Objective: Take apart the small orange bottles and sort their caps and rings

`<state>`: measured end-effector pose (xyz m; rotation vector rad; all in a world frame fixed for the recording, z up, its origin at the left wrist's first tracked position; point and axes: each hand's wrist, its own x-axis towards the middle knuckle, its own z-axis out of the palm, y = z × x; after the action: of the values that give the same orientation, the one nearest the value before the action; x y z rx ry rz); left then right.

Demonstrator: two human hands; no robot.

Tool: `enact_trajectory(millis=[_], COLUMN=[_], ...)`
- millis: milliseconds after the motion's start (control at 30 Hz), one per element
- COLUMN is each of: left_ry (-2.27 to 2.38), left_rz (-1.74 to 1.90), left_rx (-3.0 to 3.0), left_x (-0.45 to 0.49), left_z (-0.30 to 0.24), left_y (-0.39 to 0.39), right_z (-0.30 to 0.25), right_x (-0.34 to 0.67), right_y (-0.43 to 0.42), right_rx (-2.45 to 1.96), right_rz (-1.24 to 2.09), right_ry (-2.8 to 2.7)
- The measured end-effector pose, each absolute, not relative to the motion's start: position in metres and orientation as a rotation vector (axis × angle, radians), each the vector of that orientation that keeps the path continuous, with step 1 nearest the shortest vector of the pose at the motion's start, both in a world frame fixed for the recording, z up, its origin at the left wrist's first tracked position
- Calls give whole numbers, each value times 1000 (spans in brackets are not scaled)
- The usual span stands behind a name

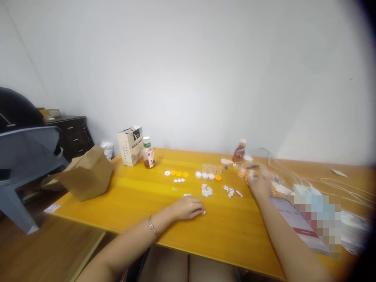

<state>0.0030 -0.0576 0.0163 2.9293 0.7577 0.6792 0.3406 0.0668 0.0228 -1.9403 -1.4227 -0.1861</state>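
White piece: on the tabletop, at the left fingertips, just right of that hand.
Left hand: palm down, fingers curled; pinching or only touching, cannot tell.
Right hand: farther back among small caps, blurred; grip unclear.

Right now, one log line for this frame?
left hand: resting on table, fingertips at small white piece | right hand: blurred, beside scattered white pieces | grip: both unclear
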Motion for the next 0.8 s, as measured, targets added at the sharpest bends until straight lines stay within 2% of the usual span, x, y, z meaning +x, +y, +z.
enact_trajectory(millis=[200, 367, 467, 600, 800], left_ry=[955, 1449, 1844, 1982, 1956], left_rz=[896, 1109, 1040, 989, 885], left_rx=[2836, 2543, 2271, 2159, 2130], left_x=[-9, -45, -69, -90, -94], left_z=[25, 27, 26, 21, 11], left_y=[-47, -16, 1, 13, 23], right_z=[22, 22, 21, 20, 19], right_x=[329, 322, 313, 281, 222], right_y=[48, 16, -8, -42, -67], right_rx=[-2006, -2009, -1972, -1658, -1218], right_rz=[-163, -134, -21, 217, 591], right_ry=[-1527, -1656, -1746, -1935, -2008])
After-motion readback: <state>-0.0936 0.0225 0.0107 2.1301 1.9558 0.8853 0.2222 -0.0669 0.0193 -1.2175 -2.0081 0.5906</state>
